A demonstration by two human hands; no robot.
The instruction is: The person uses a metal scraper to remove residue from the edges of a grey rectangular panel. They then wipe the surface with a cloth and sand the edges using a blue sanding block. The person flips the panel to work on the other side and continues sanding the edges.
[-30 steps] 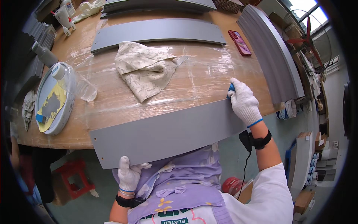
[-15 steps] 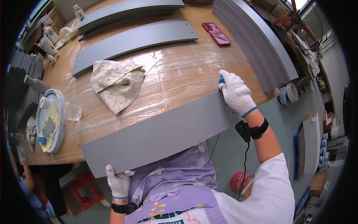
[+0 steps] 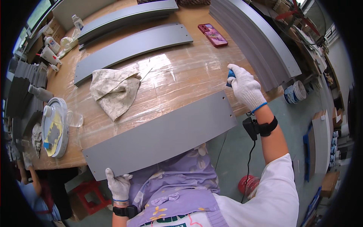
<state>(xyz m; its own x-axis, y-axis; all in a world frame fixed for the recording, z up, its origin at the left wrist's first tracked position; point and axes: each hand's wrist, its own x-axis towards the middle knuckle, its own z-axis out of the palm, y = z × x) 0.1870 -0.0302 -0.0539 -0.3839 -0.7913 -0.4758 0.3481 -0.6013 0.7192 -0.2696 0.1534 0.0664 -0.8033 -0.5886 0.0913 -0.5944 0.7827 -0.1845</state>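
A long flat grey panel (image 3: 159,134) lies slantwise along the near edge of the table, its near side jutting over my lap. My left hand (image 3: 119,185), in a white knit glove, grips the panel's near left corner, thumb on top and the fingers partly hidden below. Just beyond the panel's right end, my gloved right hand (image 3: 246,89) is raised and closed round a small blue block (image 3: 230,78). That hand does not touch the panel. Holes show at both ends of the panel. A crumpled, stained cloth (image 3: 114,92) rests behind it.
Stacked grey panels (image 3: 132,47) lie at the back, and a taller stack (image 3: 261,45) stands on the right. A phone in a red case (image 3: 213,35) lies between them. On the left, a white lid (image 3: 62,132) holds yellow sandpaper (image 3: 55,130). A red stool (image 3: 90,196) stands below.
My right hand, still holding the blue block, has moved off the panel's right end to the right, uncovering the corner holes. My left hand stays at its corner. The view has shifted slightly.
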